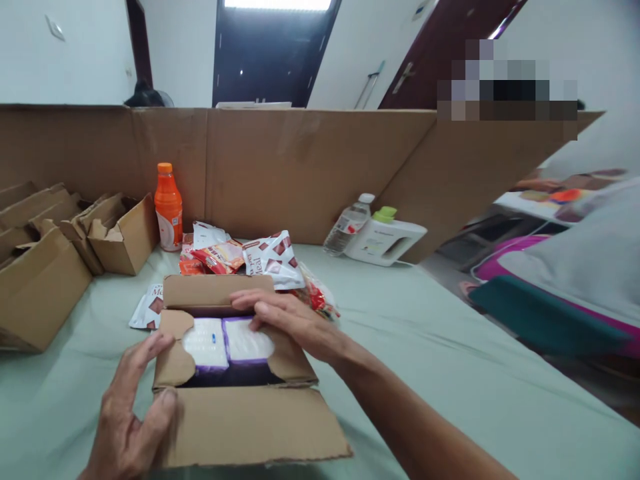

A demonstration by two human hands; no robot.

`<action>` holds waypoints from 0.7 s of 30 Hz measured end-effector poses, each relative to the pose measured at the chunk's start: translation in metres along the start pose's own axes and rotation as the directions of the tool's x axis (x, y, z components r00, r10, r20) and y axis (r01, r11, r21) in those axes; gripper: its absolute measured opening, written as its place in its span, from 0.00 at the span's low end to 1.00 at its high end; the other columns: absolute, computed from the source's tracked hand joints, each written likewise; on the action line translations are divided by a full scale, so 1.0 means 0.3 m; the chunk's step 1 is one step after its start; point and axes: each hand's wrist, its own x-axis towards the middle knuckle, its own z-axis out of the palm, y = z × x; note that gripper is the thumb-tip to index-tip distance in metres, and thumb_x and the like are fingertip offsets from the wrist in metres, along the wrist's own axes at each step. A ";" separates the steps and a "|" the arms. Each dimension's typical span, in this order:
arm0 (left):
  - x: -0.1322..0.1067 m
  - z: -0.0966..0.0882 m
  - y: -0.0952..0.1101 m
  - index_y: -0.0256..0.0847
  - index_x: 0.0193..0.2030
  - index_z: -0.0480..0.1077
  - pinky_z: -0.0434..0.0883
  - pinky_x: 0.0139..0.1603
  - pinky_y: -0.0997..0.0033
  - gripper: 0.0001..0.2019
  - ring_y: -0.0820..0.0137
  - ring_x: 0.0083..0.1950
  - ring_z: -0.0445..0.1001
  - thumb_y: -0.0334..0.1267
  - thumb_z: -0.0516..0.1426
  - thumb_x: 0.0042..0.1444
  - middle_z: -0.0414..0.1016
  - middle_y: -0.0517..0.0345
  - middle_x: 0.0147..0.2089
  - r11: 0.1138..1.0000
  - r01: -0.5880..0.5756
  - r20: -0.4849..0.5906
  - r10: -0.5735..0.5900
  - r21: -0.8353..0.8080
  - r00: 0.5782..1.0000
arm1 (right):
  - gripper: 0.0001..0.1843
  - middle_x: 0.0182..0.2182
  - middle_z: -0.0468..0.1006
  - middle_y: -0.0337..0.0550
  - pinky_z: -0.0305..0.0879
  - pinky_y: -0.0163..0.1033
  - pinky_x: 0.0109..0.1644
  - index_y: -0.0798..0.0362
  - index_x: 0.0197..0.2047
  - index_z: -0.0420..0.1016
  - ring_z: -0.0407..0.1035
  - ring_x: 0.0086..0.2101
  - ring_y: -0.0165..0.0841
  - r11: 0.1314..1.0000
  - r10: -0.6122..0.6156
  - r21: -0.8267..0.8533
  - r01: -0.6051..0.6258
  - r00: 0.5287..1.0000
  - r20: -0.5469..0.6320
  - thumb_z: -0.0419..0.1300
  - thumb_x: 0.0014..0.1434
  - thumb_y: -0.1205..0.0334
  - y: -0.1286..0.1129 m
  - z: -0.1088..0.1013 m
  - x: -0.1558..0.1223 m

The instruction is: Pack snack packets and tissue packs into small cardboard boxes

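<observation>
In front of me lies an open cardboard box, its long flaps folded out and its short side flaps partly over the opening. Two white packs with purple edges sit side by side inside. At the box's left end is my left hand, thumb and fingers apart, fingertips at the left flap and the thumb by the front flap. My right hand lies over the right flap with fingers stretched out, its thumb near the right-hand pack. Neither hand grips anything that I can see.
Snack bags lie piled behind the box. An orange bottle, a clear bottle and a white jug stand farther back. Several open cartons are at left. A cardboard partition runs behind; a person sits beyond its right end.
</observation>
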 end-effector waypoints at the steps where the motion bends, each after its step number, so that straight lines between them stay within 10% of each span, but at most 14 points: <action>1: 0.011 -0.025 0.000 0.53 0.73 0.61 0.74 0.68 0.58 0.25 0.56 0.72 0.70 0.48 0.52 0.72 0.75 0.53 0.68 0.999 -0.024 0.066 0.025 -0.024 0.997 | 0.25 0.57 0.81 0.49 0.71 0.52 0.60 0.48 0.50 0.83 0.75 0.55 0.42 0.999 -0.041 0.024 0.042 0.999 -0.025 0.56 0.70 0.38 0.006 0.017 -0.016; 7: 0.040 -0.186 -0.023 0.53 0.77 0.57 0.72 0.69 0.50 0.32 0.52 0.74 0.66 0.62 0.44 0.72 0.65 0.49 0.76 0.994 -0.109 0.422 0.111 -0.028 0.900 | 0.10 0.58 0.80 0.49 0.70 0.54 0.63 0.46 0.46 0.82 0.72 0.59 0.44 0.976 -0.200 -0.166 0.138 0.865 -0.461 0.61 0.68 0.55 0.053 0.068 -0.077; 11: 0.027 -0.166 0.000 0.50 0.77 0.54 0.73 0.66 0.47 0.30 0.53 0.76 0.64 0.54 0.50 0.72 0.64 0.46 0.75 0.955 -0.281 0.433 0.215 0.095 0.876 | 0.26 0.69 0.67 0.55 0.58 0.62 0.72 0.49 0.63 0.72 0.60 0.69 0.48 0.858 -0.353 -0.514 0.012 0.740 -0.572 0.63 0.62 0.62 0.095 0.081 -0.051; 15: 0.026 -0.074 0.037 0.46 0.72 0.59 0.78 0.63 0.51 0.31 0.52 0.71 0.71 0.57 0.57 0.68 0.73 0.42 0.68 0.928 -0.323 0.250 0.273 0.187 0.929 | 0.34 0.65 0.72 0.58 0.62 0.63 0.69 0.52 0.70 0.65 0.67 0.64 0.49 0.851 -0.309 -0.523 -0.039 0.769 -0.560 0.63 0.61 0.61 0.105 0.088 -0.031; 21: 0.070 -0.001 0.065 0.48 0.61 0.69 0.82 0.53 0.57 0.16 0.60 0.53 0.80 0.45 0.57 0.69 0.78 0.52 0.52 0.969 -0.090 -0.015 0.096 0.228 0.995 | 0.13 0.45 0.85 0.46 0.74 0.52 0.58 0.48 0.47 0.83 0.79 0.48 0.45 0.984 -0.101 -0.176 0.018 0.874 -0.475 0.63 0.64 0.51 0.100 0.069 -0.062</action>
